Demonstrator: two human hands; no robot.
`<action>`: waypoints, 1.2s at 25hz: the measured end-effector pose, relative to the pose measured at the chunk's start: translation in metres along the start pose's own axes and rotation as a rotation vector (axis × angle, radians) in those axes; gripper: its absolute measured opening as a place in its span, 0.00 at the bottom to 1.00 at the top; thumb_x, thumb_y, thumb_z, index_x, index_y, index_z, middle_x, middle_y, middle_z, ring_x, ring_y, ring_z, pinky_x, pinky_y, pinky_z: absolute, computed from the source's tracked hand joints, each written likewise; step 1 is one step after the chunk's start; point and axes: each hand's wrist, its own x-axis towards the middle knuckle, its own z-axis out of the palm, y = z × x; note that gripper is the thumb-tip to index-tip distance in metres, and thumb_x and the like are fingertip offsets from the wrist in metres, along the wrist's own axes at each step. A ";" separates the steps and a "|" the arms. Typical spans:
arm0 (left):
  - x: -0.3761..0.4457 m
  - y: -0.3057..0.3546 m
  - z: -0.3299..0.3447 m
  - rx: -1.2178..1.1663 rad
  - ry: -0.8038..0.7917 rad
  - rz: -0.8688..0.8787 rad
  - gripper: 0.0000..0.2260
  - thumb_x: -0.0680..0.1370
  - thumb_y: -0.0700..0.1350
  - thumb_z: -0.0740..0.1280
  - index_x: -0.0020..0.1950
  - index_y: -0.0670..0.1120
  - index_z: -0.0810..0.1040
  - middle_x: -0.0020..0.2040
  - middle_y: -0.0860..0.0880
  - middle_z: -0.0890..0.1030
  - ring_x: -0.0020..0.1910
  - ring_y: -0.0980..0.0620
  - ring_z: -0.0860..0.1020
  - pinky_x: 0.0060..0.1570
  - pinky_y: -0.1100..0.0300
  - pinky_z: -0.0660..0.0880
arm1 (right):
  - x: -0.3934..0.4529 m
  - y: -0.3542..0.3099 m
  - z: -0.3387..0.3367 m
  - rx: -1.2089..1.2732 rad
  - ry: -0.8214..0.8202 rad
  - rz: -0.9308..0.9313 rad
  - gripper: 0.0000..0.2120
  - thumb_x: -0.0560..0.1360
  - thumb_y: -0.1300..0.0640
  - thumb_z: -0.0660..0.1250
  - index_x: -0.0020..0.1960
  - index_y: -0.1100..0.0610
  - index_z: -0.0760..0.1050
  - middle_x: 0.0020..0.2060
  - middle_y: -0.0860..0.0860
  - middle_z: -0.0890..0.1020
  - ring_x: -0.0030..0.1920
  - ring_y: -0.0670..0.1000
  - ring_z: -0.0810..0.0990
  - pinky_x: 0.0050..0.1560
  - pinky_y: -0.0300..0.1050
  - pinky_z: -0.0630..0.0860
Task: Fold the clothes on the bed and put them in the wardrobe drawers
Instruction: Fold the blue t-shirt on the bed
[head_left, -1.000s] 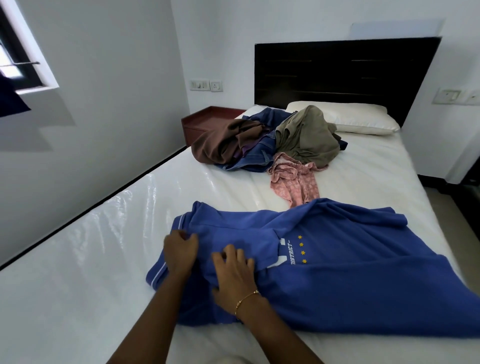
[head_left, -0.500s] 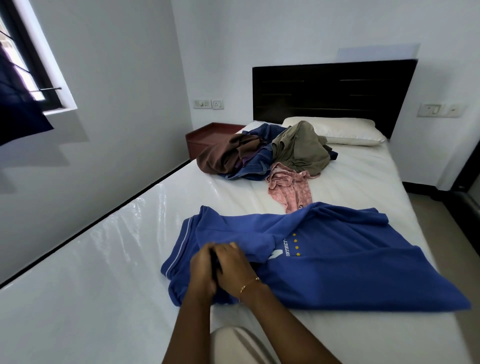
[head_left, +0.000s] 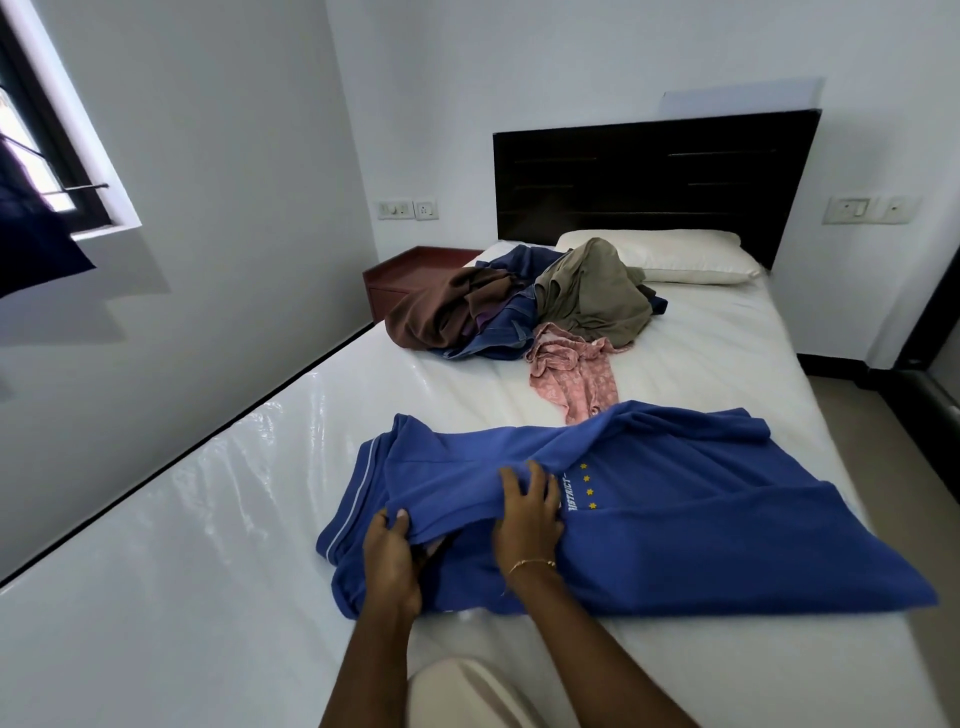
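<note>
Two hands: left hand (head_left: 390, 558) pinches blue shirt (head_left: 675, 519) edge; right hand (head_left: 527, 512) flat, released.

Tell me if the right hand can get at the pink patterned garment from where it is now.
Probably yes, with a stretch. The right hand rests flat on the blue polo shirt; the pink patterned garment lies just beyond the shirt's far edge, uncovered, with nothing between.

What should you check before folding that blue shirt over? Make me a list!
1. Left hand pinches the blue shirt edge: ok.
2. Right hand lies flat on the shirt: ok.
3. Shirt smooth: not ok, rumpled.
4. Pink garment clear of the shirt: not ok, its end is tucked under.
5. Bare mattress to fold on: ok.
6. Wardrobe drawers open: cannot tell, out of view.
</note>
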 end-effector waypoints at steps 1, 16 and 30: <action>0.002 0.000 -0.002 -0.022 0.011 -0.008 0.08 0.82 0.39 0.57 0.61 0.45 0.70 0.50 0.46 0.76 0.43 0.47 0.78 0.29 0.60 0.79 | 0.008 0.005 -0.002 0.057 0.097 -0.072 0.22 0.62 0.74 0.65 0.51 0.58 0.78 0.56 0.60 0.77 0.54 0.66 0.76 0.37 0.59 0.78; 0.003 0.001 0.051 1.327 0.012 0.678 0.12 0.72 0.40 0.64 0.55 0.38 0.76 0.53 0.39 0.78 0.54 0.39 0.75 0.48 0.51 0.72 | 0.001 0.068 -0.034 0.200 -0.094 -0.369 0.20 0.69 0.51 0.49 0.39 0.64 0.74 0.38 0.58 0.76 0.37 0.59 0.75 0.38 0.51 0.71; 0.034 -0.099 0.186 1.458 -0.204 0.868 0.09 0.80 0.42 0.58 0.52 0.40 0.75 0.54 0.45 0.77 0.55 0.47 0.71 0.41 0.62 0.62 | 0.109 0.226 -0.057 -0.389 -0.058 -0.256 0.18 0.70 0.50 0.54 0.43 0.52 0.83 0.43 0.48 0.84 0.42 0.53 0.82 0.31 0.50 0.75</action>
